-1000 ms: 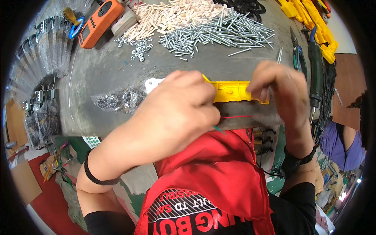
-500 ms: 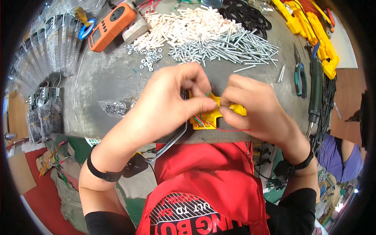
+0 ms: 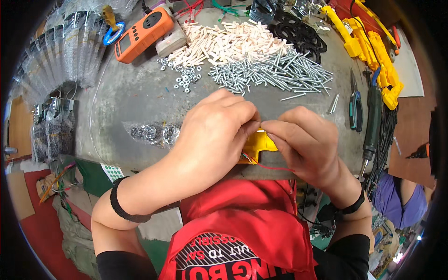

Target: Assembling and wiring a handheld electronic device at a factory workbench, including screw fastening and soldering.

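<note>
Head view: both hands' grip [image 3: 212,135] [image 3: 303,140] on yellow part [image 3: 259,143].

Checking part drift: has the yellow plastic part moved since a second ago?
Yes. The yellow plastic part lay wide across the bench, reaching right under the right hand; now, judged against the screw pile, it sits bunched between both hands, nearer the left hand.

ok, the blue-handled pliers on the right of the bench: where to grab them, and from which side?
Take the pliers by the two blue handles, which point toward the near bench edge, closing over both from above. They lie flat and apart from the screws, with the jaws pointing away. The right hand is nearer; a dark driver lies close on their right.
</note>
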A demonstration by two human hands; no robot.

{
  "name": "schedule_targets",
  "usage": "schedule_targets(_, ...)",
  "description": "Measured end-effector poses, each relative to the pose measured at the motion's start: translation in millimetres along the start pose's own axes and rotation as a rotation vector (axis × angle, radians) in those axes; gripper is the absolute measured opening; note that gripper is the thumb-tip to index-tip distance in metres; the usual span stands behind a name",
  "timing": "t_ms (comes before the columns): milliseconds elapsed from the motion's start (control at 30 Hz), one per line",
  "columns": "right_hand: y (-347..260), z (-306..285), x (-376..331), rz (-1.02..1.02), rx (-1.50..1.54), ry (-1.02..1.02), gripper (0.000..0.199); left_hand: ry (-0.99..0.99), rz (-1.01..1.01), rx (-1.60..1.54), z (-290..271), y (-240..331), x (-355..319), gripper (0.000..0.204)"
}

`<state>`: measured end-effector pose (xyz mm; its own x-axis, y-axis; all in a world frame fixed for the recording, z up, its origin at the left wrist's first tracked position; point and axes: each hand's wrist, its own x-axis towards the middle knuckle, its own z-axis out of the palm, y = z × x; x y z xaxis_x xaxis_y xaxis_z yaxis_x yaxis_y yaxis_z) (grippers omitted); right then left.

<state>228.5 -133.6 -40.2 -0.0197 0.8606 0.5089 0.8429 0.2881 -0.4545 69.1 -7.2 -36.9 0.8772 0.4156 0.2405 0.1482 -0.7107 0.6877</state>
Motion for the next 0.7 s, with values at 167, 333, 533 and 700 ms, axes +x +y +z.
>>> schedule_targets(167,-0.1,1.9,-0.3,0.006,-0.053,0.04,0.022,-0.059,-0.124,-0.082,-2.1,1.9,-3.0,0.006)
schedule_targets(333,-4.9,0.5,2.9,0.092,0.011,0.012,0.017,-0.041,-0.14,-0.14,-4.2,3.5,-7.4,0.006)
schedule_targets(533,-4.3,0.2,5.7,0.274,0.29,-0.103,0.007,-0.054,-0.124,-0.205,-8.5,2.8,-6.3,0.011)
schedule_targets(700,1.7,-0.2,11.0,1.082,1.231,-0.386,0.012,0.069,0.156,-0.024,-3.9,0.2,-6.9,0.015)
